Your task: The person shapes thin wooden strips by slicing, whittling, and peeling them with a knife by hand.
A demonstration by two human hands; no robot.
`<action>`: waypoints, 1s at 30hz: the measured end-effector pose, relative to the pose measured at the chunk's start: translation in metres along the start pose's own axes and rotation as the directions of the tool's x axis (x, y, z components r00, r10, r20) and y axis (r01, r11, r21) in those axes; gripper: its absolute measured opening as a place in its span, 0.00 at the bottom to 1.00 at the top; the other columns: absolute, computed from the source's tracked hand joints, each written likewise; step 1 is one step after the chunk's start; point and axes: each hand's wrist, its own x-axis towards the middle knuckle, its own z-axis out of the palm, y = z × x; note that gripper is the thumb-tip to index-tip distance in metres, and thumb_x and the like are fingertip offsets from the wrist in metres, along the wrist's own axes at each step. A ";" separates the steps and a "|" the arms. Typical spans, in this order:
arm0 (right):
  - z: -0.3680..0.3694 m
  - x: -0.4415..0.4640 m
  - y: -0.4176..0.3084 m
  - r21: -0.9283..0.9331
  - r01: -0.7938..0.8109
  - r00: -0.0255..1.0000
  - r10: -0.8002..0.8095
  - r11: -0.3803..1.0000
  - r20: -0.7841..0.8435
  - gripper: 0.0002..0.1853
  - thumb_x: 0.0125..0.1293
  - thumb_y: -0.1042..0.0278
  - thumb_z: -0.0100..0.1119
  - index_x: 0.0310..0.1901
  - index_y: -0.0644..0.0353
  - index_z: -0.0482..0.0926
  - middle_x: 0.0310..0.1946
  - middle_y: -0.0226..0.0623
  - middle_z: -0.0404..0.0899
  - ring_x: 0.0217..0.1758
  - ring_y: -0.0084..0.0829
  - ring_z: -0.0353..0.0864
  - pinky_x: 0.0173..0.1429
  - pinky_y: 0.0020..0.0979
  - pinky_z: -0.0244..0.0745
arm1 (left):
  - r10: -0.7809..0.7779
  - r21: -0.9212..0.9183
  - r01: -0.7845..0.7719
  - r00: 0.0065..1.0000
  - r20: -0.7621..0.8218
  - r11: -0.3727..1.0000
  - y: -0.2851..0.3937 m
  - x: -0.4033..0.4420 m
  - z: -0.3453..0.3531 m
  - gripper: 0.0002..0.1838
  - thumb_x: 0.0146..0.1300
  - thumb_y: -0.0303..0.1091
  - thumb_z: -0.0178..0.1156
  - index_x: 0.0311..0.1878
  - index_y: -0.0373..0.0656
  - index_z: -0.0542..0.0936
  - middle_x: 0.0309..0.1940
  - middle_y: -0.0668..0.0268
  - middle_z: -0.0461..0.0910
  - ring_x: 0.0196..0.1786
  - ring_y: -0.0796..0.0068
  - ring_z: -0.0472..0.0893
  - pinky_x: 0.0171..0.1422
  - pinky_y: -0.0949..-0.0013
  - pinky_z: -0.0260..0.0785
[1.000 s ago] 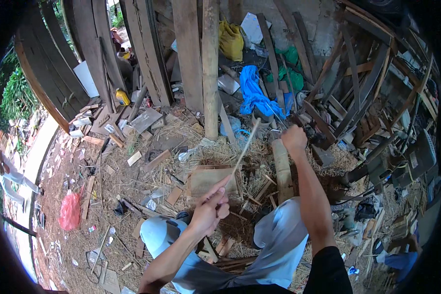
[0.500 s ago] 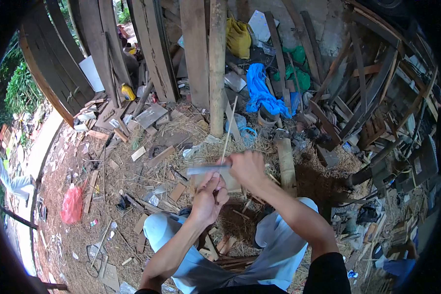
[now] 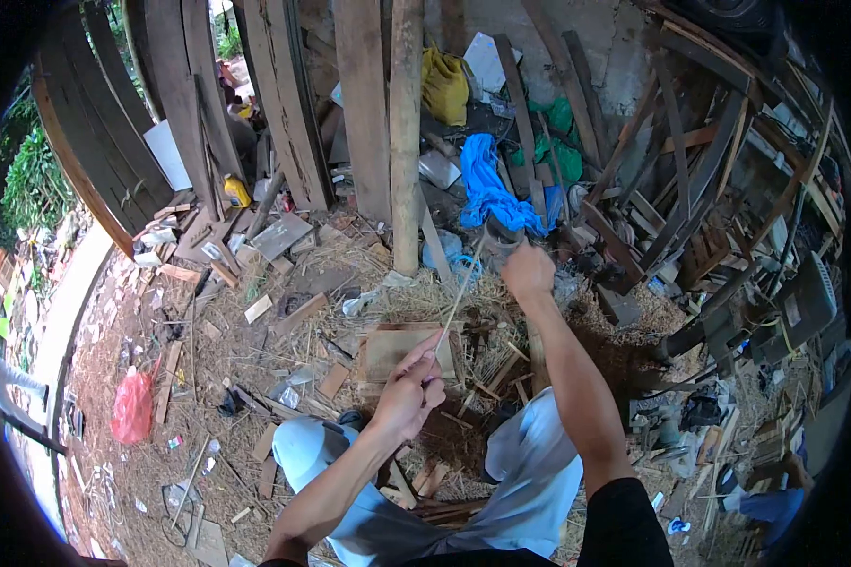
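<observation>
My left hand (image 3: 408, 395) is closed around the lower end of a thin pale strip (image 3: 464, 291), which slants up and away to the right. Beyond and to the right of it, my right hand (image 3: 529, 274) is a closed fist near the strip's far end; the blade seen in it half a second ago is hidden now. Below the strip, a flat wooden board (image 3: 388, 354) lies on the ground in front of my knees.
An upright pole (image 3: 407, 142) stands ahead, with blue plastic (image 3: 490, 184) to its right. Leaning planks (image 3: 364, 104) rise behind. Wood scraps and straw litter the ground, with a red bag (image 3: 132, 408) at left. Part of another person (image 3: 14, 376) shows at the left edge.
Half a second ago my right hand was at my left hand, with the blade across the strip. It has since moved forward and right. My left hand stays closed on the strip.
</observation>
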 end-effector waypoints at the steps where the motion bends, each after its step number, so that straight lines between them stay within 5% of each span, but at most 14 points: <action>1: 0.004 0.003 0.015 0.069 -0.085 0.996 0.087 0.994 -0.024 0.12 0.54 0.63 0.56 0.31 0.64 0.81 0.31 0.51 0.81 0.38 0.46 0.82 0.45 0.41 0.77 | -0.004 0.056 0.004 1.000 -0.002 0.998 0.000 -0.007 0.003 0.21 0.71 0.32 0.40 0.66 0.47 0.62 0.22 0.75 0.57 0.18 0.84 0.54 0.23 0.77 0.47; 3: 0.018 0.016 0.055 0.048 -0.244 0.970 0.244 0.969 0.009 0.13 0.53 0.61 0.58 0.33 0.63 0.81 0.34 0.51 0.80 0.40 0.46 0.81 0.47 0.42 0.76 | -0.001 0.121 0.001 1.000 0.002 0.993 0.001 -0.008 0.002 0.21 0.71 0.32 0.40 0.66 0.47 0.62 0.21 0.75 0.56 0.18 0.84 0.54 0.23 0.78 0.47; 9: 0.009 -0.003 0.041 0.045 -0.147 0.988 0.144 0.988 0.057 0.14 0.51 0.60 0.59 0.28 0.65 0.81 0.30 0.48 0.81 0.35 0.48 0.81 0.42 0.41 0.77 | 0.080 -0.077 -0.072 0.991 0.110 0.994 0.021 0.004 -0.015 0.20 0.72 0.32 0.36 0.66 0.47 0.60 0.25 0.74 0.57 0.18 0.84 0.53 0.22 0.79 0.46; 13: -0.009 -0.042 -0.016 0.502 0.273 0.961 -0.253 0.821 -0.109 0.11 0.51 0.62 0.55 0.22 0.61 0.81 0.16 0.50 0.75 0.24 0.48 0.78 0.32 0.42 0.76 | 0.135 -0.108 -0.127 0.989 0.066 0.986 0.025 0.010 -0.012 0.20 0.72 0.32 0.36 0.66 0.48 0.60 0.24 0.74 0.57 0.18 0.84 0.53 0.22 0.79 0.45; 18: -0.020 -0.106 -0.074 0.213 0.588 0.801 -0.598 0.780 -0.023 0.09 0.53 0.65 0.53 0.24 0.58 0.82 0.20 0.50 0.78 0.26 0.48 0.81 0.36 0.45 0.75 | 0.123 -0.050 -0.120 0.991 0.059 0.991 0.021 0.012 -0.011 0.20 0.72 0.35 0.36 0.66 0.50 0.60 0.24 0.74 0.57 0.17 0.84 0.53 0.22 0.79 0.45; 24: -0.004 -0.079 -0.070 0.193 0.461 0.882 -0.472 0.866 0.012 0.10 0.54 0.65 0.53 0.27 0.59 0.82 0.24 0.50 0.80 0.30 0.48 0.81 0.37 0.46 0.75 | 0.125 -0.012 -0.125 0.992 0.018 0.992 0.018 0.007 -0.011 0.20 0.71 0.35 0.40 0.65 0.50 0.62 0.23 0.75 0.57 0.18 0.85 0.54 0.21 0.79 0.47; 30: -0.003 -0.010 -0.013 0.105 0.140 0.990 -0.136 0.985 -0.043 0.11 0.51 0.64 0.57 0.27 0.63 0.82 0.27 0.52 0.80 0.33 0.49 0.81 0.39 0.44 0.77 | -0.013 0.072 0.008 0.998 0.059 0.997 0.016 -0.003 -0.005 0.19 0.71 0.35 0.40 0.64 0.48 0.64 0.23 0.75 0.57 0.17 0.85 0.53 0.19 0.79 0.46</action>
